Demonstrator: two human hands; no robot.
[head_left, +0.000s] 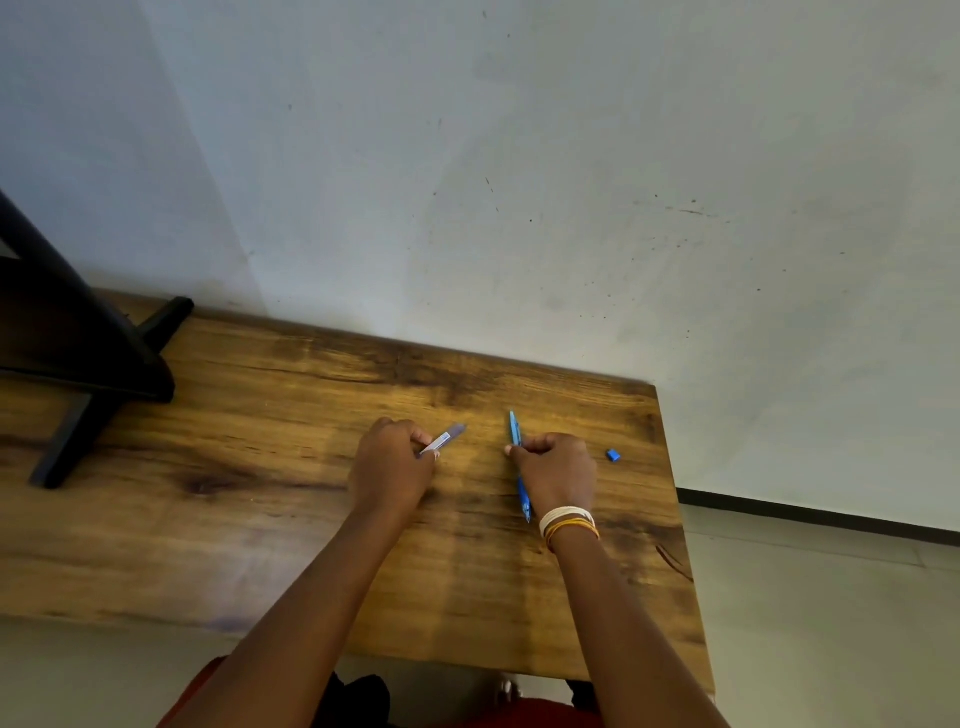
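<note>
The left hand (392, 462) has its fingers curled and pinches the near end of a slim violet case (448, 438). The case points away to the right, just above the wooden table (249, 530). It carries a white label, but the print is too small and blurred to read.

The right hand (558, 470) closes around the middle of a blue pen (515, 430), which lies almost lengthwise, one end toward the wall and the other near the wrist. No brand can be read on it. Thread bracelets (569, 522) circle this wrist.

A small blue cap (613, 456) lies on the table just right of the right hand. A black stand (78, 364) is on the far left.
</note>
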